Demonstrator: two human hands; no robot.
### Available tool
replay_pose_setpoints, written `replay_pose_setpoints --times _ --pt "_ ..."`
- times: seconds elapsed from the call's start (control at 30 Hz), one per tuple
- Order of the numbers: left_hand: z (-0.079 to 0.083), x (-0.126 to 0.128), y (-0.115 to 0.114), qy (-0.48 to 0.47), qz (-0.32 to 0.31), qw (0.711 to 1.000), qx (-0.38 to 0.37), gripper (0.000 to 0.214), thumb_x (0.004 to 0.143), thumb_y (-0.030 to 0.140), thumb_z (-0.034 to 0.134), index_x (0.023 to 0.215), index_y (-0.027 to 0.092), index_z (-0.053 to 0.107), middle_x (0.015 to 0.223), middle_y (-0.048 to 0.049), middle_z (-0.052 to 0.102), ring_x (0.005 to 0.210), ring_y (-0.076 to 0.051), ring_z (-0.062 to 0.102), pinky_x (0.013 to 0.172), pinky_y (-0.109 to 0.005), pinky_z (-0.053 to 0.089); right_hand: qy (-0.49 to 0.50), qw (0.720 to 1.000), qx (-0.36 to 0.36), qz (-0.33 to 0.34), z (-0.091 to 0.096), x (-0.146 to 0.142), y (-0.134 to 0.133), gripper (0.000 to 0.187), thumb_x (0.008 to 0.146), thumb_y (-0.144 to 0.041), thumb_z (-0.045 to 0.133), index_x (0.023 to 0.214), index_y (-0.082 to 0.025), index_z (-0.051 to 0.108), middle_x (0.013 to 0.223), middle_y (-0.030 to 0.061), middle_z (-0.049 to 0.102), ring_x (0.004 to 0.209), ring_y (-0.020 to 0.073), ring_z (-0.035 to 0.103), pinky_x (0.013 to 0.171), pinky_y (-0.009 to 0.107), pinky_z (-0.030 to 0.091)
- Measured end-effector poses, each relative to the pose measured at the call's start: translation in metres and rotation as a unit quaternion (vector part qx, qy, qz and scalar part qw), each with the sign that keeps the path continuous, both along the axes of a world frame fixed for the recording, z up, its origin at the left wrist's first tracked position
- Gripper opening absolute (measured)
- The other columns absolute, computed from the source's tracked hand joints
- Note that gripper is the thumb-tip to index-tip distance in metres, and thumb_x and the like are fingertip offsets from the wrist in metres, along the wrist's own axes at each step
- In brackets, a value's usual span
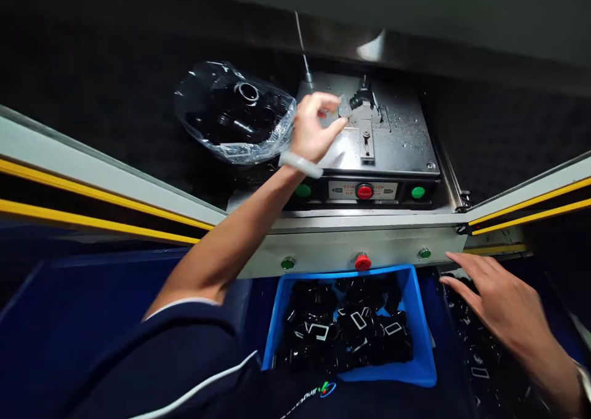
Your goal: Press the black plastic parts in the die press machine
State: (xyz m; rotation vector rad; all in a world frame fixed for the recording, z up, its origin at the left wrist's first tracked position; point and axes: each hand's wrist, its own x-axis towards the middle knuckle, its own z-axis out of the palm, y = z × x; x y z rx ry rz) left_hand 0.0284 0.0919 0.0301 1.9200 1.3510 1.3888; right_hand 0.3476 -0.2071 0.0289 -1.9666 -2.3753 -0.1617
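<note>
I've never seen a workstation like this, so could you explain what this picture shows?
This view comes from a camera worn on a person's head, looking down at their own bare hands. The left hand pinches a small grey piece over a steel machine plate. Below that plate sit a red button and two green buttons. Beyond the left hand lies a clear plastic bag holding dark parts. The right hand is open, just right of a blue bin filled with black parts.
</note>
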Motion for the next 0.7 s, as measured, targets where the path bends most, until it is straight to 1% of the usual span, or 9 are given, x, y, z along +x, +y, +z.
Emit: replay_pose_setpoints --times 0.07,0.17,0.2,0.27,0.37,0.43,0.5,0.6,0.7 --pt "-0.019 -0.030 -0.065 0.028 0.008 1.000 -0.003 0.008 0.093 0.023 0.071 0.099 0.020 0.075 0.108 -0.0044 0.075 0.092 -0.017 0.068 0.086 -0.031 0.056 0.035 0.998 -0.052 -0.004 -0.023 -0.008 0.015 0.036 0.108 -0.045 0.048 0.133 -0.027 0.068 0.121 0.0085 0.077 0.107 0.0278 0.072 0.077 0.038 0.057" --pt "-0.053 -0.077 -0.158 0.071 0.002 0.996 -0.056 0.014 0.096 0.033 0.069 0.096 0.022 0.078 0.089 -0.0019 0.074 0.068 -0.014 0.062 0.068 -0.031 0.051 0.067 0.991 -0.111 -0.033 -0.057 -0.011 0.038 0.024 0.104 -0.028 0.055 0.122 -0.022 0.069 0.118 0.0093 0.076 0.109 0.0271 0.071 0.077 0.035 0.054" --pt "-0.065 -0.092 -0.181 0.089 -0.012 0.992 -0.087 0.016 0.095 0.036 0.071 0.098 0.023 0.079 0.090 -0.0021 0.073 0.067 -0.015 0.060 0.067 -0.031 0.050 0.076 0.989 -0.119 -0.041 -0.066 -0.009 0.043 0.021 0.103 -0.025 0.057 0.119 -0.021 0.069 0.117 0.0097 0.075 0.108 0.0270 0.070 0.077 0.034 0.053" --pt "-0.085 -0.115 -0.208 0.134 -0.041 0.981 -0.138 0.023 0.090 0.044 0.076 0.104 0.026 0.079 0.100 -0.0039 0.071 0.067 -0.015 0.058 0.066 -0.031 0.050 0.098 0.987 -0.122 -0.047 -0.079 -0.004 0.049 0.017 0.100 -0.019 0.059 0.114 -0.020 0.068 0.113 0.0097 0.074 0.104 0.0261 0.070 0.078 0.033 0.050" --pt "-0.107 -0.137 -0.213 0.240 -0.058 0.952 -0.179 0.037 0.090 0.051 0.074 0.118 0.029 0.076 0.117 -0.0071 0.065 0.071 -0.017 0.059 0.065 -0.032 0.051 0.136 0.983 -0.115 -0.051 -0.087 0.000 0.054 0.012 0.095 -0.016 0.062 0.106 -0.020 0.066 0.106 0.0075 0.073 0.096 0.0235 0.068 0.076 0.032 0.045" --pt "-0.113 -0.141 -0.209 0.308 -0.053 0.932 -0.185 0.038 0.094 0.051 0.068 0.124 0.029 0.073 0.122 -0.0086 0.062 0.073 -0.018 0.061 0.066 -0.033 0.052 0.151 0.981 -0.101 -0.065 -0.089 0.001 0.057 0.011 0.093 -0.014 0.062 0.102 -0.021 0.065 0.102 0.0057 0.072 0.091 0.0215 0.067 0.071 0.032 0.042" --pt "-0.112 -0.140 -0.206 0.352 -0.041 0.918 -0.177 0.036 0.097 0.047 0.065 0.126 0.028 0.071 0.125 -0.0097 0.062 0.074 -0.019 0.063 0.070 -0.035 0.053 0.148 0.982 -0.079 -0.083 -0.091 -0.001 0.058 0.013 0.093 -0.011 0.059 0.099 -0.021 0.065 0.099 0.0050 0.072 0.089 0.0202 0.065 0.068 0.031 0.038" --pt "-0.104 -0.134 -0.210 0.381 -0.028 0.910 -0.161 0.034 0.098 0.039 0.066 0.129 0.027 0.068 0.129 -0.0104 0.062 0.080 -0.021 0.066 0.077 -0.037 0.053 0.110 0.988 -0.047 -0.098 -0.091 -0.009 0.053 0.016 0.097 -0.011 0.054 0.100 -0.021 0.066 0.099 0.0060 0.071 0.092 0.0206 0.063 0.066 0.032 0.035" --pt "-0.100 -0.121 -0.218 0.358 -0.036 0.921 -0.149 0.031 0.100 0.032 0.061 0.129 0.023 0.067 0.128 -0.0115 0.064 0.084 -0.022 0.067 0.079 -0.036 0.053 0.058 0.994 -0.051 -0.072 -0.091 -0.030 0.037 0.019 0.104 -0.015 0.048 0.107 -0.019 0.067 0.105 0.0091 0.071 0.099 0.0226 0.063 0.068 0.033 0.037"
